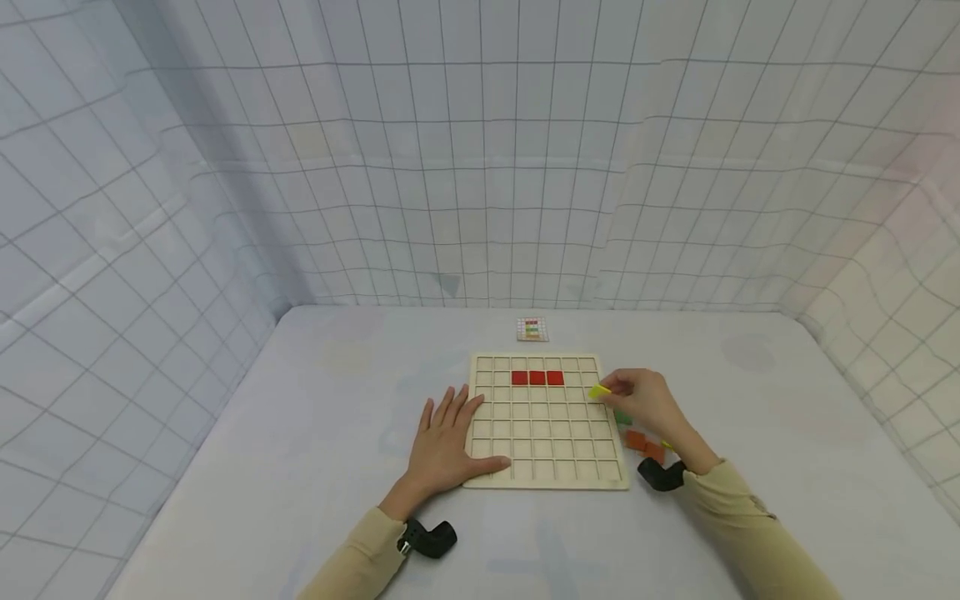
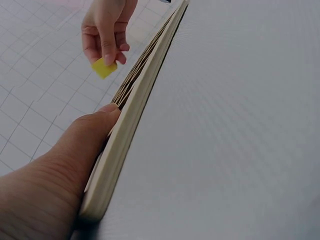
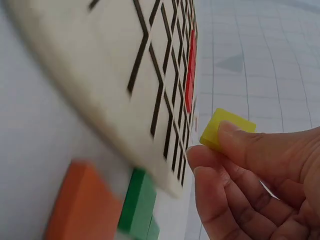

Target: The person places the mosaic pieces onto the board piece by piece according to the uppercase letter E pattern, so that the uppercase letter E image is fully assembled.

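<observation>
A pale wooden grid board (image 1: 540,429) lies on the white table, with three red tiles (image 1: 537,378) side by side in a row near its far edge. My left hand (image 1: 442,446) rests on the board's left side, fingers spread and thumb along its near-left corner. Above the board's right edge, my right hand (image 1: 641,400) pinches a yellow tile (image 3: 227,127) between thumb and fingers. Beside the board on the right lie orange tiles (image 1: 645,446) and green tiles (image 3: 137,202), partly hidden under the right hand in the head view.
A small card (image 1: 532,329) with a coloured grid pattern lies behind the board. Another yellow piece (image 1: 667,446) shows by the orange tiles, near the right wrist. Grid-lined white curtains (image 1: 525,167) close off the table's back and sides.
</observation>
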A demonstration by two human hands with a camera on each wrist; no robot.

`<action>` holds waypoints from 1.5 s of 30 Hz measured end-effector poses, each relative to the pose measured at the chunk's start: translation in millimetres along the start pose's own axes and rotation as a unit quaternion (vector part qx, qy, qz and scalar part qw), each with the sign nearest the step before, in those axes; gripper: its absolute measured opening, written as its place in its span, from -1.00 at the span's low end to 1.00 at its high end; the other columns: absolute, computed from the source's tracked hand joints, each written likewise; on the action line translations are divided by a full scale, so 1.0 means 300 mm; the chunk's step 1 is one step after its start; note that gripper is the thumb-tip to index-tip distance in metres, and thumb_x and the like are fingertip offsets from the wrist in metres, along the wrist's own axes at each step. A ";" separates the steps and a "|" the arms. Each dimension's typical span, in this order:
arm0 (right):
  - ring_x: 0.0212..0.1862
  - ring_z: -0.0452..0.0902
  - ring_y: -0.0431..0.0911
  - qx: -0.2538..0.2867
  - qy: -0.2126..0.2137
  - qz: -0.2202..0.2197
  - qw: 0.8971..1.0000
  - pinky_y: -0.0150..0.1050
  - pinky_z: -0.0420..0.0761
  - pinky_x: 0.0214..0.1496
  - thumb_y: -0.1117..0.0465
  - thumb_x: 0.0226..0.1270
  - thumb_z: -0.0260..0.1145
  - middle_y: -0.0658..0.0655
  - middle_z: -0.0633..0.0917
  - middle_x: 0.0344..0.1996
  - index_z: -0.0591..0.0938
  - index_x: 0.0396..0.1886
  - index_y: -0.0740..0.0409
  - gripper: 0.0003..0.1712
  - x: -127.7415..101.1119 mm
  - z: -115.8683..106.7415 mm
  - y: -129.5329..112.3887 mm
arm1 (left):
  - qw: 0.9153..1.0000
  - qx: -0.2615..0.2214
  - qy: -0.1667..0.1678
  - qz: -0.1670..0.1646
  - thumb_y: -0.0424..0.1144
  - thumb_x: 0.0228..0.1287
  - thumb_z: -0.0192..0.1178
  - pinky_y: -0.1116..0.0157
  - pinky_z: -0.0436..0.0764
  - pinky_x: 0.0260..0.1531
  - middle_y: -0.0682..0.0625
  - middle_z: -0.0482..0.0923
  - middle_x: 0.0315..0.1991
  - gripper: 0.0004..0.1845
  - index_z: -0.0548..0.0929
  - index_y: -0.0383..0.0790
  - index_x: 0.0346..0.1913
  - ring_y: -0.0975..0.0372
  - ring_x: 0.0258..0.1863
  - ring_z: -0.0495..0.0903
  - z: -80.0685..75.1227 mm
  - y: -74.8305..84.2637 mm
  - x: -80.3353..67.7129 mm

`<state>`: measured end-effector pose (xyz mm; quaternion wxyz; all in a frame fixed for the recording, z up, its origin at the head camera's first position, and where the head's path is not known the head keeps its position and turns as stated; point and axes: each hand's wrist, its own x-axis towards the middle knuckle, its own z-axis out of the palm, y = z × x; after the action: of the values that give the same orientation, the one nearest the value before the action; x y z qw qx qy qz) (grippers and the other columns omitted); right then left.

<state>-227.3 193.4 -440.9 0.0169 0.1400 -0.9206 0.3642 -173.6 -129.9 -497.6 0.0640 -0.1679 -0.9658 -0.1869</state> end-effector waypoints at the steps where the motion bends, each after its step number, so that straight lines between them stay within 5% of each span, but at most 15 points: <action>1: -0.32 0.61 -0.05 -0.002 -0.004 -0.012 1.000 -0.16 0.60 -0.27 0.33 0.15 0.41 0.06 0.69 -0.40 0.71 -0.28 0.25 -0.87 0.013 0.017 -0.016 | 1.000 0.000 0.001 0.000 0.57 -0.12 0.09 0.00 -0.27 0.36 -0.09 -0.02 0.47 0.13 0.18 -0.07 0.46 0.05 0.46 -0.15 0.000 0.001 0.000; 7: -0.31 0.60 -0.08 -0.022 -0.038 -0.062 0.997 -0.15 0.57 -0.26 0.34 0.21 0.36 0.03 0.70 -0.39 0.70 -0.24 0.20 -0.88 0.075 0.101 -0.101 | 1.000 0.004 0.001 0.001 0.58 -0.13 0.08 -0.02 -0.25 0.35 -0.10 -0.01 0.47 0.14 0.18 -0.08 0.45 0.04 0.45 -0.14 0.007 0.001 0.003; 19: -0.43 0.47 -0.23 -0.065 -0.056 -0.057 0.995 -0.26 0.48 -0.36 0.23 0.20 0.38 -0.12 0.60 -0.50 0.67 -0.36 0.07 -0.96 0.149 0.227 -0.186 | 1.000 0.001 0.003 0.003 0.58 -0.11 0.06 -0.01 -0.27 0.36 -0.09 -0.03 0.48 0.13 0.17 -0.06 0.46 0.05 0.46 -0.15 0.006 -0.001 0.004; 45: -0.50 0.49 -0.23 -0.088 -0.040 -0.031 0.995 -0.28 0.48 -0.47 0.19 0.14 0.44 -0.11 0.64 -0.56 0.70 -0.48 0.03 -0.93 0.169 0.246 -0.229 | 1.000 0.006 0.012 0.005 0.56 -0.11 0.08 -0.03 -0.23 0.35 -0.11 0.02 0.46 0.11 0.20 -0.07 0.44 0.04 0.45 -0.11 0.004 0.000 0.003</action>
<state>-252.1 83.4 -442.8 0.0038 0.1805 -0.9442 0.2754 -174.5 -129.2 -498.7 0.0774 -0.1702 -0.9653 -0.1824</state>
